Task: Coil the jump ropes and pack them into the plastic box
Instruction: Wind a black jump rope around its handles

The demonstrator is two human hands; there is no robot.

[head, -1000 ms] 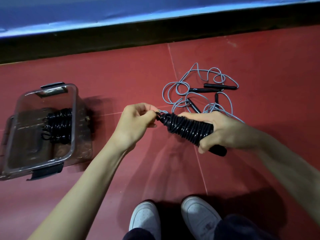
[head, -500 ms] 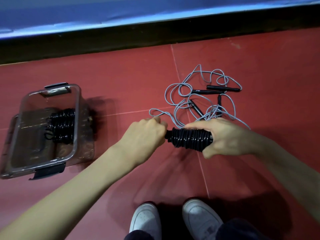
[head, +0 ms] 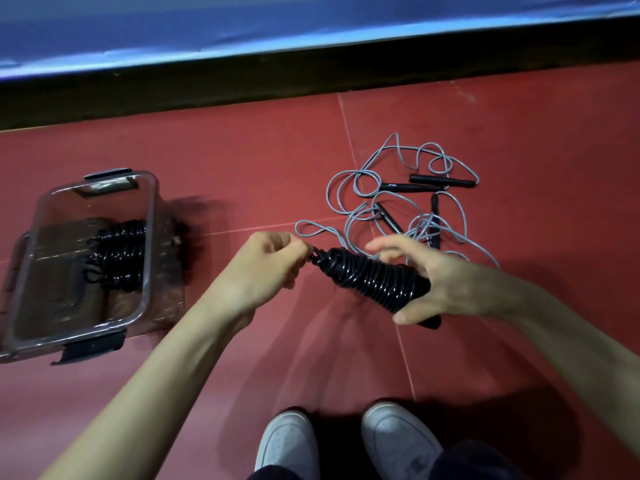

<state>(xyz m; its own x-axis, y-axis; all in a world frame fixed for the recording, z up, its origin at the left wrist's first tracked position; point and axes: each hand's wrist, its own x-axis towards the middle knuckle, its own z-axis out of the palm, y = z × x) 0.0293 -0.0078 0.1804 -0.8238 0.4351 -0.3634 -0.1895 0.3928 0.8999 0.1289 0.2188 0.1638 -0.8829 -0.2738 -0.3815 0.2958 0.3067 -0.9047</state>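
A black jump rope wound into a tight coiled bundle [head: 372, 284] is held above the red floor between my hands. My left hand [head: 273, 265] pinches the rope end at the bundle's upper left tip. My right hand [head: 440, 278] cradles the lower right part, with its fingers stretched out straight over the coils and its thumb beneath. A black handle end pokes out below the thumb. The clear plastic box [head: 147, 271] stands open at the left and holds another coiled black rope [head: 119, 258]. Loose grey jump ropes [head: 408, 199] with black handles lie tangled behind my hands.
My two white shoes [head: 343, 445] are at the bottom centre. A dark wall base with a blue mat [head: 311, 29] above it runs across the top. Red floor lies between the box and my hands.
My right hand has loosened from a full grip, its fingers now straightened. My left hand moved from gripping the bundle's end to pinching the rope tip. The bundle tilted, left end up.
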